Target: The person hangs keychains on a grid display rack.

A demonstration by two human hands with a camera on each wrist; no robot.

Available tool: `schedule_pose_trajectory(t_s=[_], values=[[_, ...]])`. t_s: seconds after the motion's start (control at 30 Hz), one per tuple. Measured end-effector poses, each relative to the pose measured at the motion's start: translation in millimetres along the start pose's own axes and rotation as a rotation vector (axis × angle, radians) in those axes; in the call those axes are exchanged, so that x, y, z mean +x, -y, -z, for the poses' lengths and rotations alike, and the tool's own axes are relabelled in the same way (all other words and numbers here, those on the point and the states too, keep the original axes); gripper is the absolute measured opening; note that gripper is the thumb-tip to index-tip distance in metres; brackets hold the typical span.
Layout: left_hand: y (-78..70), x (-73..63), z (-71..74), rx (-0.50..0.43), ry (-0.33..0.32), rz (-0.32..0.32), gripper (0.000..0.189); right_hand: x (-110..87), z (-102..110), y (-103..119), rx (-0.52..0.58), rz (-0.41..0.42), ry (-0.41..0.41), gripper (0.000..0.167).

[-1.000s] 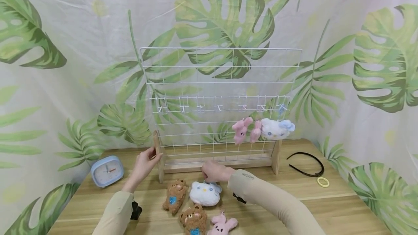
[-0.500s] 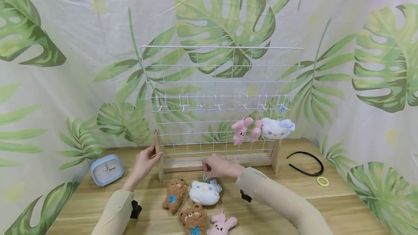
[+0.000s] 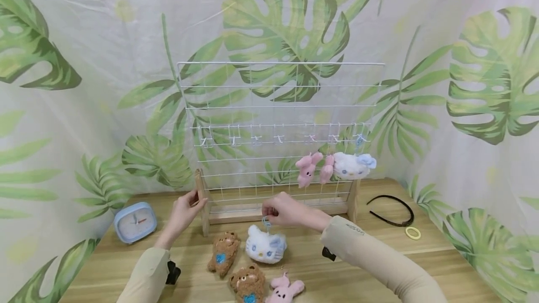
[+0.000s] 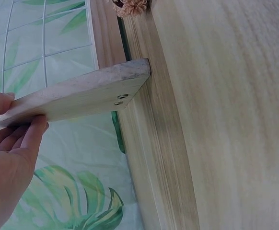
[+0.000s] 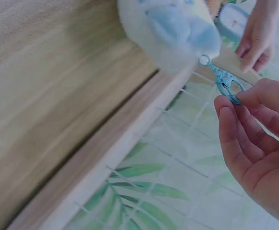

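Observation:
My right hand [image 3: 283,209] pinches the blue clasp [image 5: 227,82] of a white plush cat keychain [image 3: 265,248] between thumb and fingers. The cat head, with blue eyes and a blue bow, hangs below the hand, tipped to one side, close over the table. With thumb and fingers on either side, my left hand [image 3: 185,212] grips the left wooden upright [image 4: 77,98] of a white wire grid rack [image 3: 278,106]. Beside the cat lie two brown plush bears, one further back [image 3: 224,252] and one nearer [image 3: 248,283]. A pink plush rabbit [image 3: 284,290] lies in front.
Several hooks line the rack's middle; pink plush toys [image 3: 309,169] and another white plush cat [image 3: 353,166] hang at its right. A blue clock [image 3: 135,222] stands at the left. A black headband [image 3: 391,209] and yellow ring [image 3: 412,233] lie at the right.
My right hand has risen slightly and shifted right, drawing the clasp up. The white cat has tilted from lying flat to hanging upright. My left hand keeps its hold on the upright.

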State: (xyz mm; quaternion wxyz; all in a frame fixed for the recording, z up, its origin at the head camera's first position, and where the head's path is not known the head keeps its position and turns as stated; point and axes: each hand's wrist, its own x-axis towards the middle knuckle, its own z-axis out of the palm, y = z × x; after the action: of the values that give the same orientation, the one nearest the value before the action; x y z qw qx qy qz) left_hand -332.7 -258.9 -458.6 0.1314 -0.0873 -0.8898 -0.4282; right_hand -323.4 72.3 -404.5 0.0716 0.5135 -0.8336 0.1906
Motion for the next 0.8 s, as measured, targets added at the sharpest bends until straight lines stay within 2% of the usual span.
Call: schedule_pose_trajectory(t_s=[0.3, 0.47, 0.6, 0.8], values=[[2.6, -0.7, -1.2, 0.015, -0.001, 0.002, 0.05, -3.1, 34, 16, -0.081, 0.033, -0.046, 0.008], [5.4, -0.3, -3.0, 0.007, -0.007, -0.003, 0.05, -2.7, 59, 19, -0.1, 0.034, -0.111, 0.01], [5.3, -0.6, -2.6, -0.005, -0.009, -0.002, 0.048, -1.6, 83, 24, -0.076, -0.008, -0.15, 0.009], [3.4, -0.3, -1.4, -0.013, -0.011, -0.007, 0.046, 3.9, 118, 25, -0.103, -0.013, -0.26, 0.008]])
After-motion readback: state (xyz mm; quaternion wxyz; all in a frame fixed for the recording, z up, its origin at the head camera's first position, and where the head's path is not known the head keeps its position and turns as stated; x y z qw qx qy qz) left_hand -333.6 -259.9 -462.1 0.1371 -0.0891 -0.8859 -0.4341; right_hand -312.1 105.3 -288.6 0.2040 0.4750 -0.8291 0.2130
